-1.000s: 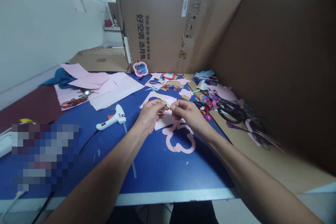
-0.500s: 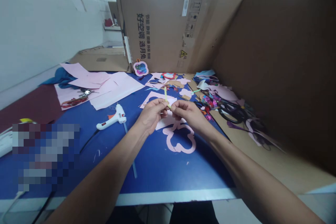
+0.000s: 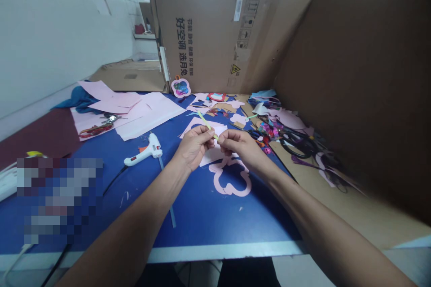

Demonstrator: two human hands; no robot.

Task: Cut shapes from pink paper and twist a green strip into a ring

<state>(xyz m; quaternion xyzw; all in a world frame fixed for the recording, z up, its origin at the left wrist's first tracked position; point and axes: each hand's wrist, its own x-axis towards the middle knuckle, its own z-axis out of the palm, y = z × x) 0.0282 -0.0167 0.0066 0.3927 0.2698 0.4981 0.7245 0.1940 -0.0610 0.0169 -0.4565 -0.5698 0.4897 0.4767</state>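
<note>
Between the fingertips of both hands is a thin yellow-green strip (image 3: pixel 204 120), its free end pointing up and to the left. My left hand (image 3: pixel 195 145) is closed on it in a pinch. My right hand (image 3: pixel 236 143) pinches the strip's lower end, close beside the left fingers. Under the hands lies a sheet of pink paper (image 3: pixel 209 156). A pink flower-shaped paper frame (image 3: pixel 242 192) rests on the blue table (image 3: pixel 215 228) just below my right hand. The strip's material cannot be made out.
A white glue gun (image 3: pixel 143 154) with a glue stick in it lies left of my hands. Pink sheets (image 3: pixel 148 114) and scissors (image 3: pixel 96 132) are at the back left. Paper scraps and black-handled scissors (image 3: pixel 296 143) crowd the right. Tall cardboard panels (image 3: pixel 215 31) stand behind and right.
The free end of the yellow-green strip has tilted from nearly upright over to the left. Both hands stay in almost the same place, still pinching it.
</note>
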